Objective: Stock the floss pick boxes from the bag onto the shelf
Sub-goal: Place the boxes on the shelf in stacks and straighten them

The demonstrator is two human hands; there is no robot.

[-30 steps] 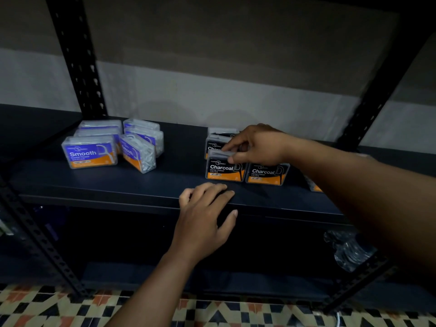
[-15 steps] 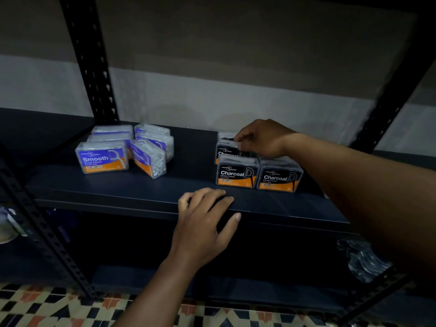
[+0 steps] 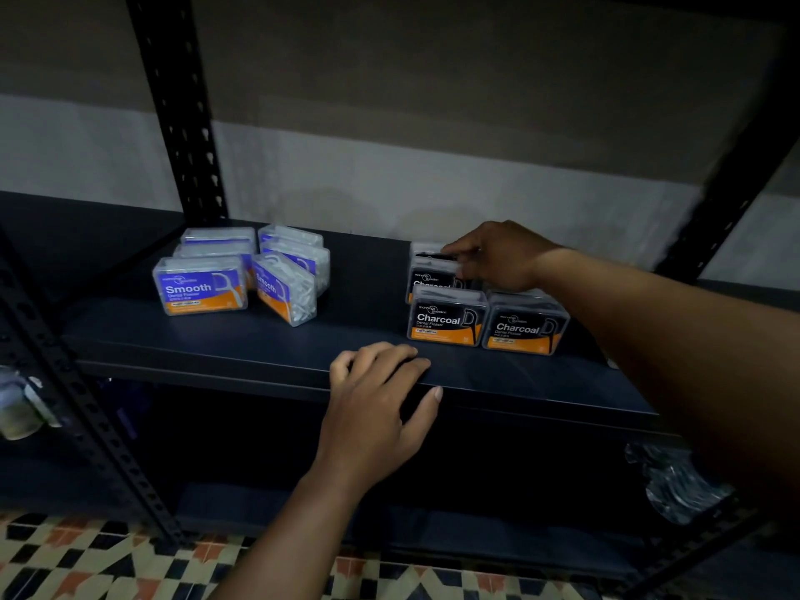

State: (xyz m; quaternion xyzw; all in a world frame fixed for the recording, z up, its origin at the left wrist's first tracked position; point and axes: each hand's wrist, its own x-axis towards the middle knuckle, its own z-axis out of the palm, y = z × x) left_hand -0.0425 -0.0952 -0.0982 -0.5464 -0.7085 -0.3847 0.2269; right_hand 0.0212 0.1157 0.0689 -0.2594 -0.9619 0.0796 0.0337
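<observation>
Head: right hand (image 3: pixel 502 257) moved back, fingers (image 3: pixel 459 252) gripping rear Charcoal box (image 3: pixel 429 275).

The left hand (image 3: pixel 376 409) and right hand (image 3: pixel 498 257) are seen bare, as are both forearms (image 3: pixel 675 339); a short-trimmed nail (image 3: pixel 437 394) is shown on the left thumb.

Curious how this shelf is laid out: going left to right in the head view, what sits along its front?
Clear plastic blue-labelled Smooth floss pick box → tilted clear Smooth box → left hand resting on the dark metal shelf edge → black-labelled clear Charcoal floss pick box → second Charcoal box beside it.
</observation>
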